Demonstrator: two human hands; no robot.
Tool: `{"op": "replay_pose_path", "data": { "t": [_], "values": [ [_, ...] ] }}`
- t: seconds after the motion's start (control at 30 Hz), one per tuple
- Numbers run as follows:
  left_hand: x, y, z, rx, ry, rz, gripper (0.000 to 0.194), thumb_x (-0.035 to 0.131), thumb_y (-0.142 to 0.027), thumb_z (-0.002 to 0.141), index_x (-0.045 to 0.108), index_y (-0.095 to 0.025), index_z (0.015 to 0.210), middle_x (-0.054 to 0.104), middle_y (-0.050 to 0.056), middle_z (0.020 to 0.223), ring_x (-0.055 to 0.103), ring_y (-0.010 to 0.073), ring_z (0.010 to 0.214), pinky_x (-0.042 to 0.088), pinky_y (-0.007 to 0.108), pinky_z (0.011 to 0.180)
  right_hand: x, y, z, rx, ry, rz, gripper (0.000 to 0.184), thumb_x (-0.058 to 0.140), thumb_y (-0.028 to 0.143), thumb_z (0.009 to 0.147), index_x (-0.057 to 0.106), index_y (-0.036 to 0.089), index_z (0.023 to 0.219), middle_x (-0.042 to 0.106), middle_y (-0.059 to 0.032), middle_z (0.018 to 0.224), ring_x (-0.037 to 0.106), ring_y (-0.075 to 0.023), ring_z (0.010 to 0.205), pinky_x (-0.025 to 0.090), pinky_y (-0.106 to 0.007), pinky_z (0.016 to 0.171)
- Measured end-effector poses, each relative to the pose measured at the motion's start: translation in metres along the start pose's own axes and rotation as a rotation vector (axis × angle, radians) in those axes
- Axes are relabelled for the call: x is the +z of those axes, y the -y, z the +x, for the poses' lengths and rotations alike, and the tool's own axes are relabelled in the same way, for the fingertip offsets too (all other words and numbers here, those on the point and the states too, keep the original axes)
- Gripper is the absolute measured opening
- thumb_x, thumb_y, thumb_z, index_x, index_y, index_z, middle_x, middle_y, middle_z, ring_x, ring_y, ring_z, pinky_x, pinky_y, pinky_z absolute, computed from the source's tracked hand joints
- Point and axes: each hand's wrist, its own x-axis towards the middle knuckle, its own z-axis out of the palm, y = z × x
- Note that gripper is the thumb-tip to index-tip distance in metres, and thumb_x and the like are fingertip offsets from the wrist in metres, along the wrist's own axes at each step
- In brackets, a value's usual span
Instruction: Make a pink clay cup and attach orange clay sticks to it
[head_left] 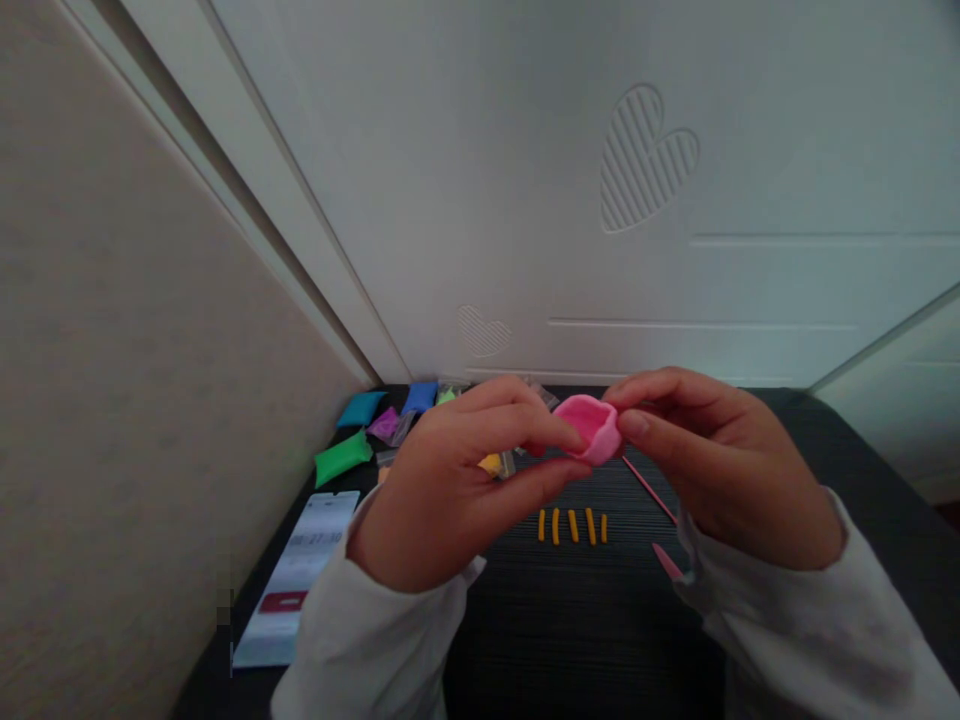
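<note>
Between my two hands, above the dark table, is a small hollow cup of pink modelling clay [609,440], its opening tilted toward me. My left hand [465,470] pinches its near left wall, with the fingers inside the rim and the thumb underneath. On the other side, my right hand [712,460] grips the right rim between thumb and forefinger. Below the cup, several short yellow-orange clay strips [573,526] lie in a row on the table. A thin pink stick [649,488] and a pointed pink tool [666,561] lie near my right wrist, each partly hidden.
A phone [307,565] showing a timer lies on the table [570,640] at the left. Behind it are packets of coloured clay, among them a green one [343,458] and a blue one [420,397]. A white panel with embossed hearts [649,160] stands behind the table.
</note>
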Motion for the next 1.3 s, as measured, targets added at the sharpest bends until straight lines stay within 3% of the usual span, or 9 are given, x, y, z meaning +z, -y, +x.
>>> {"op": "replay_pose_path", "data": {
  "t": [0.23,0.33,0.5,0.77,1.0,1.3],
  "values": [
    [0.0,0.003,-0.002,0.001,-0.023,-0.013,0.01,0.065,-0.016,0.069,0.065,-0.021,0.079,0.057,0.001,0.072,0.056,0.0106,0.069,0.047,0.021,0.061,0.001,0.0,0.0,-0.058,-0.017,-0.072,0.012,0.064,0.017,0.073,0.065,0.024,0.083,0.068,0.002,0.079,0.063,-0.0068,0.071,0.052,-0.013,0.065],
    [0.003,0.004,-0.003,-0.026,-0.085,-0.037,0.027,0.07,-0.02,0.064,0.062,-0.022,0.089,0.058,0.001,0.077,0.055,0.0131,0.071,0.048,0.025,0.062,0.002,0.001,-0.001,-0.12,-0.039,-0.118,0.014,0.063,0.017,0.074,0.065,0.025,0.085,0.068,0.0019,0.079,0.064,-0.0085,0.072,0.053,-0.016,0.065],
    [0.01,0.004,-0.003,-0.114,-0.144,-0.26,0.053,0.073,-0.018,0.06,0.049,-0.024,0.108,0.061,0.003,0.09,0.06,0.0157,0.08,0.053,0.027,0.068,0.006,0.004,-0.005,-0.232,-0.143,-0.298,0.016,0.063,0.018,0.074,0.065,0.027,0.087,0.067,0.0012,0.084,0.064,-0.0128,0.078,0.053,-0.023,0.068],
    [0.017,0.003,-0.005,-0.004,-0.26,-0.103,0.05,0.07,-0.01,0.063,0.052,-0.024,0.108,0.061,0.002,0.097,0.061,0.0134,0.085,0.052,0.024,0.077,0.011,0.005,-0.009,-0.343,-0.238,-0.499,0.017,0.062,0.016,0.074,0.065,0.026,0.088,0.065,-0.0001,0.09,0.06,-0.016,0.087,0.049,-0.03,0.079],
    [0.016,-0.001,-0.006,-0.03,-0.229,0.018,0.047,0.066,-0.013,0.067,0.051,-0.026,0.11,0.061,0.003,0.102,0.06,0.0146,0.086,0.052,0.027,0.078,0.012,0.006,-0.01,-0.377,-0.255,-0.579,0.015,0.063,0.016,0.073,0.065,0.026,0.083,0.065,0.0005,0.089,0.059,-0.0169,0.087,0.048,-0.032,0.079],
    [0.016,0.0,-0.006,-0.043,-0.24,0.007,0.048,0.065,-0.011,0.067,0.05,-0.027,0.111,0.061,0.002,0.103,0.06,0.0152,0.088,0.051,0.028,0.08,0.01,0.007,-0.009,-0.379,-0.225,-0.637,0.013,0.061,0.018,0.074,0.064,0.025,0.085,0.064,-0.001,0.09,0.058,-0.0185,0.089,0.047,-0.034,0.08]
  ]
}}
